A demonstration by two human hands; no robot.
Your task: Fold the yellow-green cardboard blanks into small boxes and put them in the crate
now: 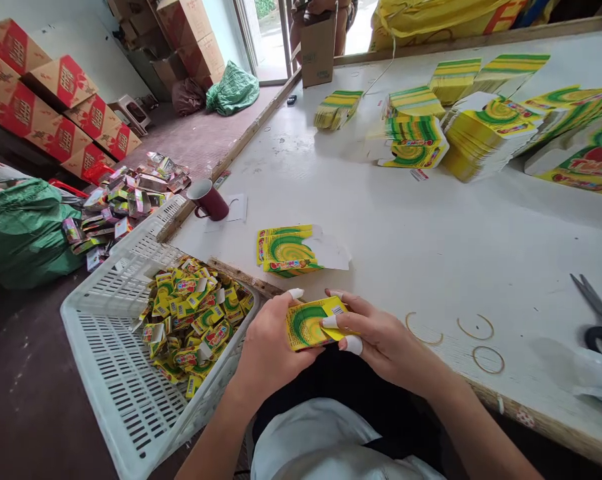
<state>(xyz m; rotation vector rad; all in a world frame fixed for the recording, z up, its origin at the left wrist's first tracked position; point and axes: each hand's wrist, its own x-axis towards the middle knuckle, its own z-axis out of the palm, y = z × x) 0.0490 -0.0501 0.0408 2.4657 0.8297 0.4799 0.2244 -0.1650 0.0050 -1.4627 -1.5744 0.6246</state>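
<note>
Between my two hands is a small yellow and green printed carton (305, 325), held over the table's front edge. My left hand (271, 340) grips its left end, thumb on top. At its right end, by a barcode flap, the fingers of my right hand (381, 337) close on the card. White coverings wrap several of my fingertips. Just beyond my hands a short stack of flat cartons (288, 250) lies on the table (381, 233). To my left a white plastic basket (101, 333) holds a heap of folded yellow cartons (195, 307).
A maroon mug (209, 200) stands near the table's left edge. Rubber bands (488, 360) and scissors (598, 307) lie at right. Bundles of flat cartons (481, 143) fill the far right. A person (348, 27) is partly visible behind a cardboard box (318, 53).
</note>
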